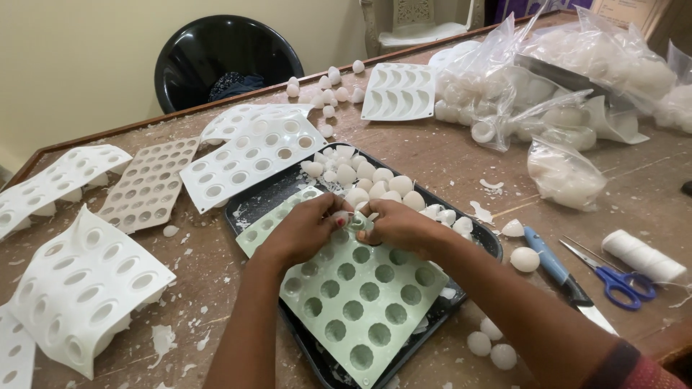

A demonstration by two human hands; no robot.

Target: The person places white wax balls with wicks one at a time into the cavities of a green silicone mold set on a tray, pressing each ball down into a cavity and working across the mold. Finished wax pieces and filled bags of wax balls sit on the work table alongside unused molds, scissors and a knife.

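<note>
Wooden and flecked with wax, the desk (432, 162) carries everything I see. Under both hands lies a black tray (249, 209), and on it the pale green mould (360, 295), its empty round cups running back toward me. My left hand (306, 230) and right hand (400, 225) meet at the mould's far edge, fingers pinched narrow on one cup, bending it, I judge, to press a piece out. Just beyond the hands, white wax pieces (378, 180) crowd the tray. White moulds (245, 155) lie left of the left hand; blue scissors (620, 277) and a thread spool (641, 256) right of the right.
</note>
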